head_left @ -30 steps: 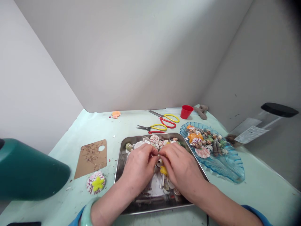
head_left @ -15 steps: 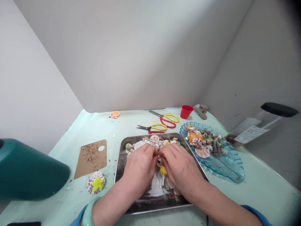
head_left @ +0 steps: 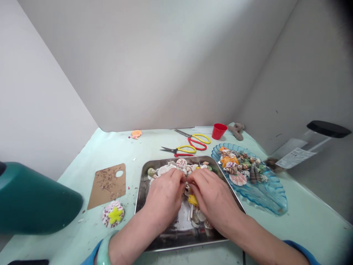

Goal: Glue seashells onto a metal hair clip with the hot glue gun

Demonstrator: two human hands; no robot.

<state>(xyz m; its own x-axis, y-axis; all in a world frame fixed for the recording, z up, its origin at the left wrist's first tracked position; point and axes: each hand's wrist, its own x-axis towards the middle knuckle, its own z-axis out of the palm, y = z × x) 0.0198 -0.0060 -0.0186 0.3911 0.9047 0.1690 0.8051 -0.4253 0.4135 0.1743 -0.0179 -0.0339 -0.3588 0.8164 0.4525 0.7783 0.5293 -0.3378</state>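
Over a metal tray (head_left: 154, 241) my left hand (head_left: 168, 191) and my right hand (head_left: 211, 195) meet, fingertips pinched close together. Whatever lies between the fingers is too small or too hidden to name. Beneath and behind the hands, the tray holds a heap of seashells (head_left: 181, 162), white, speckled and greenish. A yellow piece (head_left: 192, 200) with a pale stick below it shows in the tray beside my right hand. To the left of the tray, a speckled round shell piece (head_left: 106, 217) carries a yellow-green star shape (head_left: 115, 215).
Two pairs of scissors (head_left: 180, 150) lie behind the tray. On the right, a blue leaf-shaped dish (head_left: 271, 200) holds shells, near a clear jar (head_left: 300, 152). A red cup (head_left: 219, 131) stands at the back. Brown card (head_left: 106, 187) and a dark green object (head_left: 38, 198) are left.
Both hands keep nearly the same pinched pose over the tray. The whole view shifts very slightly; nothing else visibly moves.
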